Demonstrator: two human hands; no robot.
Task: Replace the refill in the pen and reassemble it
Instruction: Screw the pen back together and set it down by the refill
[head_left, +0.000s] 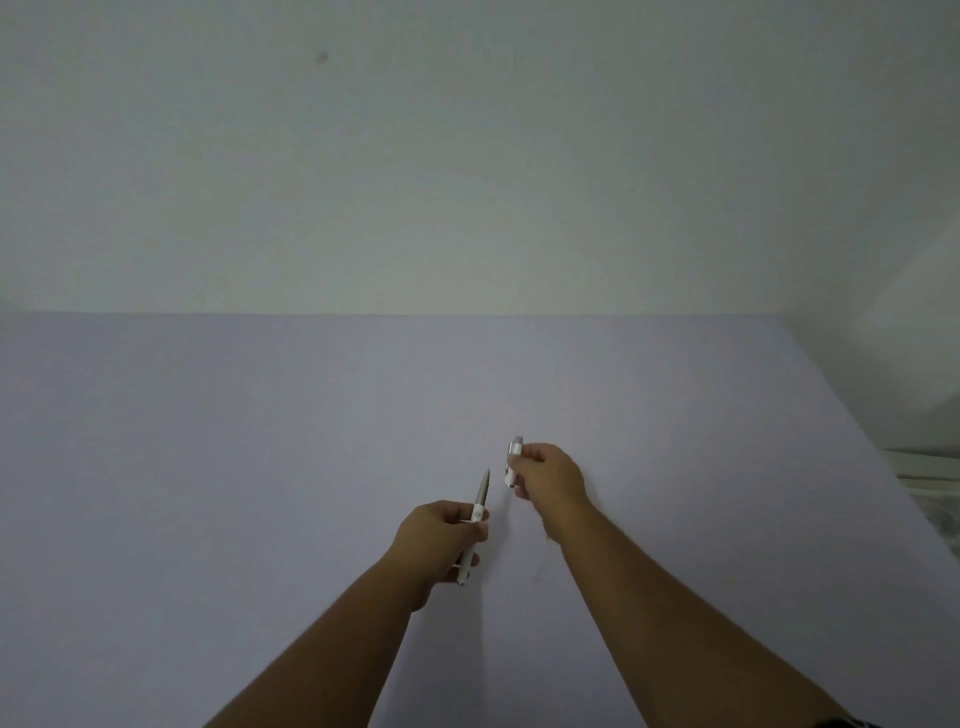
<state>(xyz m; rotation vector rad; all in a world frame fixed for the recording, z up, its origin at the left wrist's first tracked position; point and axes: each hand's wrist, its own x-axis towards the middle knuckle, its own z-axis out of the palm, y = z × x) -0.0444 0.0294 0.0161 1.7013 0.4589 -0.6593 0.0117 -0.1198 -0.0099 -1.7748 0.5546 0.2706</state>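
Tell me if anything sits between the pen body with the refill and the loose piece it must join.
Nothing visible does. The left hand holds the pen body with the refill tip pointing up toward the front section gripped in the right hand. Only open air above the table separates them.

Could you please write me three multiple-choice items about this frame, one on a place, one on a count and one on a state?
1. Where is the pen barrel with the refill tip sticking out?
A. lying on the table
B. in the left hand
C. in the right hand

2. How many separate pen pieces are held?
A. one
B. two
C. four

3. What state is the pen in?
A. taken apart
B. fully assembled
C. snapped in half

Answers: 1 B, the left hand grips the pen barrel. 2 B, the right hand holds a second, short pen piece. 3 A, the two pieces are apart above the table.
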